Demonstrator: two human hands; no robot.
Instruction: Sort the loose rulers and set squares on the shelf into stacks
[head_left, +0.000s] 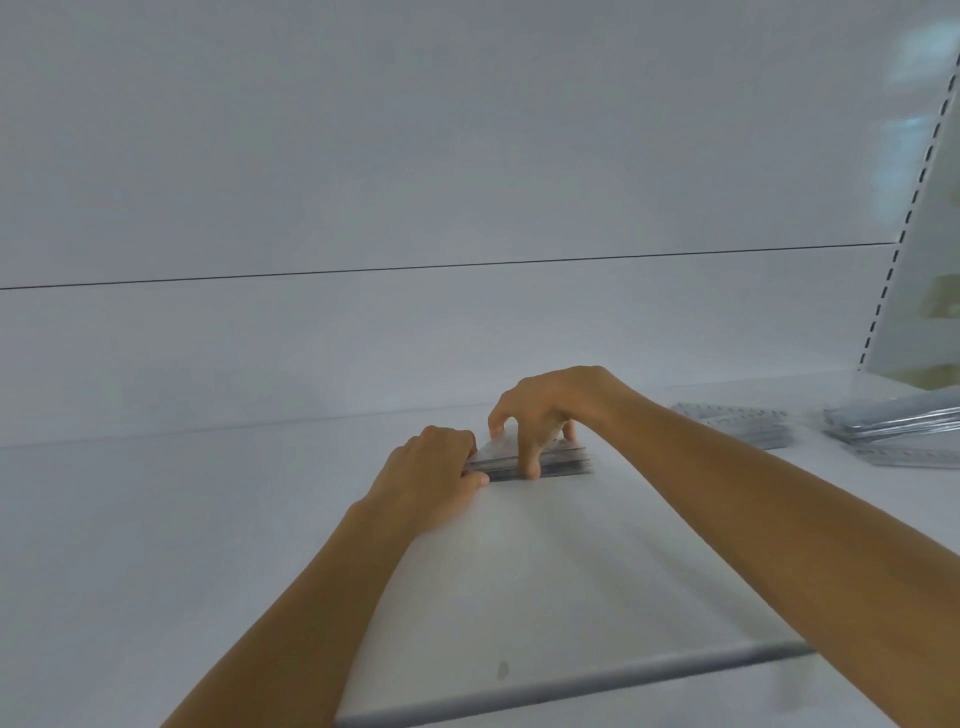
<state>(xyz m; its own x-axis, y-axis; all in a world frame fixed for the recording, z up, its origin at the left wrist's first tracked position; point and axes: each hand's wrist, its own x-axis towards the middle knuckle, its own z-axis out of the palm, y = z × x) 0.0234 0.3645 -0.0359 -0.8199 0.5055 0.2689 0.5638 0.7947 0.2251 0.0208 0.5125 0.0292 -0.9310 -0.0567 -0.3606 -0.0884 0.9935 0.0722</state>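
A low stack of clear plastic set squares (563, 462) lies on the white shelf (545, 566), a little right of centre. My left hand (431, 475) grips the stack's left end, fingers curled over the top and thumb at its front edge. My right hand (550, 410) arches over the top of the stack, one fingertip at the back corner and another pressed down against the front edge. Much of the stack is hidden under both hands.
At the far right lie two more heaps of clear rulers, a smaller pile (737, 418) and a larger fanned pile (898, 428). A slotted upright (906, 208) rises at the right. The shelf's grey front rail (571, 688) runs below my arms.
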